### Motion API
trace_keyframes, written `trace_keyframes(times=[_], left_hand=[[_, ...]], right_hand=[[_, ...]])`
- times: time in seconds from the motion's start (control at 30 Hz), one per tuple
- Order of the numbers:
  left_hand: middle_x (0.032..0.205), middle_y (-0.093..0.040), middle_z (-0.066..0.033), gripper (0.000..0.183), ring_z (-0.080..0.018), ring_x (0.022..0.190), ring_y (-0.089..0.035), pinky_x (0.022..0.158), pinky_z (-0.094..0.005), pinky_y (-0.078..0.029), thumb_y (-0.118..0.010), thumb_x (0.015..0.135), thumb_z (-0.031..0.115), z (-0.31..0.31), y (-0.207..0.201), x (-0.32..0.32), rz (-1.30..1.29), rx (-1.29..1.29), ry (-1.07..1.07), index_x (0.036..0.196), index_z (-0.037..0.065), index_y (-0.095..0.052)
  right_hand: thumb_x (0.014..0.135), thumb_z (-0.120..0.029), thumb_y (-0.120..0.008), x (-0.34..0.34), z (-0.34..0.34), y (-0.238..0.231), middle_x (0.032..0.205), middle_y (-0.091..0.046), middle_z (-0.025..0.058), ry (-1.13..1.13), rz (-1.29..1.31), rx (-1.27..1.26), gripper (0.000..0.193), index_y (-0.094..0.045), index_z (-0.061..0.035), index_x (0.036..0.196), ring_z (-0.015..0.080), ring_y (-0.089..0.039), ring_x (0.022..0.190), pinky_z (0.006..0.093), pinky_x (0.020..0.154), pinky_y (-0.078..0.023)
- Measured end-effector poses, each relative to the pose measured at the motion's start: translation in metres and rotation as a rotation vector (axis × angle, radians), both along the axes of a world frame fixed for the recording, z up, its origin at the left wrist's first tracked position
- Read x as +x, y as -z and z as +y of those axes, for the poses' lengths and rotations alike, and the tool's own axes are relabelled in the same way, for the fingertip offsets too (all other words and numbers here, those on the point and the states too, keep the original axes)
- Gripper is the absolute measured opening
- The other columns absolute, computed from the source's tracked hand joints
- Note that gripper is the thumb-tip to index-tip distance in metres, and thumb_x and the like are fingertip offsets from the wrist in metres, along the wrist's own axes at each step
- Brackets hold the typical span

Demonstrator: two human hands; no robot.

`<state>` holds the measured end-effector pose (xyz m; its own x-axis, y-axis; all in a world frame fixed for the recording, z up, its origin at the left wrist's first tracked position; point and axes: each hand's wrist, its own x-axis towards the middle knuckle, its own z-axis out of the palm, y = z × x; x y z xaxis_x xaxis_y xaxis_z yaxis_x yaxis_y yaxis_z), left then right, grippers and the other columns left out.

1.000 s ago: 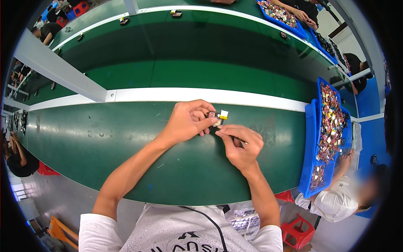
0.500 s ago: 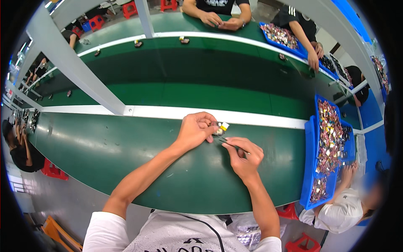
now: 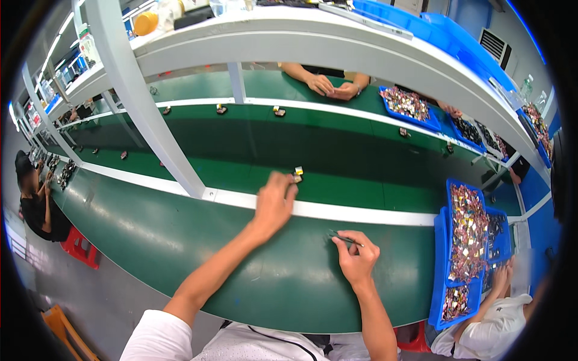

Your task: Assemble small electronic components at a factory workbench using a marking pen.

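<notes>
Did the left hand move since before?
Yes, forward: the left hand was on the near side of the white rail; now it reaches across.

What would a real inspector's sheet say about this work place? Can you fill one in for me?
Surface: green table, pale scuffs on it.
Job's things: small part with a yellow-and-white tab, over the green strip beyond the white rail; dark tweezers.
Clutter: blue trays at the right, heaped with loose pieces.
Grippers: bare hands; left hand at the small part, grip unclear; right hand holds the tweezers.
Cables: nothing seen for certain; dark cord across the shirt.
Surroundings: white posts, red stool, other people.
</notes>
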<state>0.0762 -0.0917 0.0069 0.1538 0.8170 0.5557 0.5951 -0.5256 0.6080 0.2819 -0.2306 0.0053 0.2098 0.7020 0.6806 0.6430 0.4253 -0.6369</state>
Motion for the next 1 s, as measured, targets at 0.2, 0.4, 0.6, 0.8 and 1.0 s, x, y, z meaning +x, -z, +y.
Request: trace_keyframes(times=[0.2,0.4,0.6,0.8,1.0], left_hand=[[0.105,-0.068,-0.0126,0.020,-0.0269,0.066,-0.065,0.061,-0.0367,-0.053,-0.071,0.089,0.003,-0.065,0.019,0.006,-0.075,0.043,0.374,0.109,0.003,-0.070],[0.096,-0.069,-0.0096,0.011,-0.0248,0.062,-0.064,0.059,-0.0349,-0.053,-0.072,0.088,0.002,-0.059,0.024,0.004,-0.119,0.034,0.413,0.099,0.002,-0.072],[0.097,-0.069,-0.0106,0.009,-0.0315,0.072,-0.067,0.066,-0.0410,-0.055,-0.069,0.089,0.006,-0.059,0.023,0.002,-0.109,-0.018,0.410,0.097,0.002,-0.072],[0.099,-0.069,-0.0125,0.009,-0.0381,0.083,-0.068,0.071,-0.0460,-0.055,-0.067,0.090,0.007,-0.060,0.021,0.001,-0.069,-0.066,0.409,0.096,0.001,-0.071],[0.107,-0.068,-0.0133,0.025,-0.0382,0.084,-0.068,0.071,-0.0463,-0.056,-0.070,0.088,0.008,-0.065,0.016,-0.002,-0.052,-0.068,0.433,0.112,0.004,-0.068]], right_hand=[[0.079,0.001,-0.082,-0.005,-0.001,0.009,0.074,-0.071,0.0035,0.039,0.061,-0.138,0.012,-0.073,-0.0024,0.086,0.0057,-0.040,0.042,0.0259,0.043,-0.032],[0.081,0.000,-0.081,-0.007,0.002,0.011,0.062,-0.056,-0.0001,0.100,0.153,-0.170,0.012,-0.072,-0.0010,0.088,0.0060,-0.036,0.044,0.0257,0.047,-0.032],[0.081,-0.002,-0.081,-0.017,0.015,0.009,0.066,-0.059,0.0015,0.096,0.136,-0.144,0.013,-0.072,-0.0011,0.090,0.0062,-0.037,0.045,0.0264,0.047,-0.033],[0.080,-0.002,-0.082,-0.033,0.037,0.008,0.059,-0.052,-0.0007,0.072,0.083,-0.014,0.013,-0.072,-0.0006,0.088,0.0039,-0.038,0.046,0.0253,0.046,-0.030],[0.079,-0.003,-0.084,-0.038,0.037,0.015,0.064,-0.060,0.0005,0.093,0.117,0.012,0.015,-0.073,0.0008,0.088,0.0041,-0.041,0.046,0.0248,0.046,-0.032]])
